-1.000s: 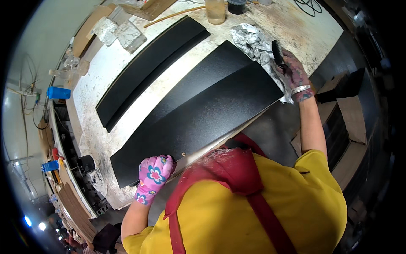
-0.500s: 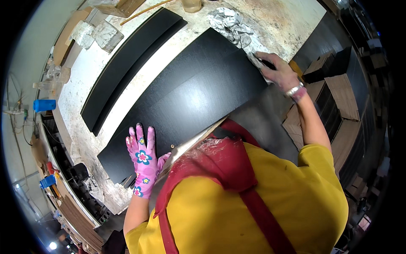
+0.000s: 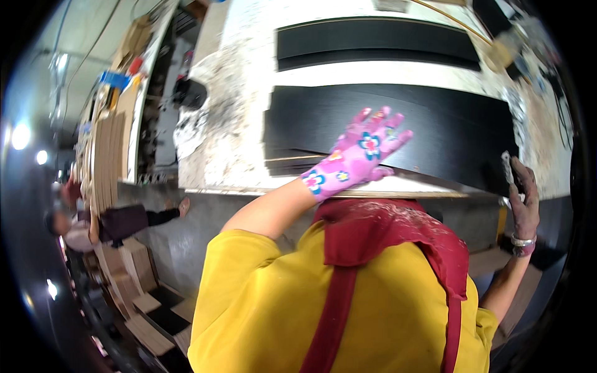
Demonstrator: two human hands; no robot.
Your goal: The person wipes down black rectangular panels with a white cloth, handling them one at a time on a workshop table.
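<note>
A wide black board (image 3: 460, 124) with a curved lower edge lies on the worktable, over other dark pieces that show at its left end. My left hand (image 3: 367, 146), in a pink flowered glove, rests palm down on it with fingers spread. My right hand (image 3: 526, 196), bare and darkly stained, is at the board's right end near the front corner. It pinches a small grey-white rag (image 3: 506, 165) against the end edge. Beyond the board lie stacked narrow black strips (image 3: 373, 40).
The stained white worktable (image 3: 230, 124) ends just before my red apron. A crumpled grey cloth (image 3: 515, 105) sits past the board's right end. A thin stick (image 3: 451, 17) lies behind. At left, another person (image 3: 118, 224) is near stacked brown boards (image 3: 107, 158).
My view has swung, so the board now appears nearly level. My left hand has gone from the board's left end toward its middle. The right hand has moved nearer the front corner.
</note>
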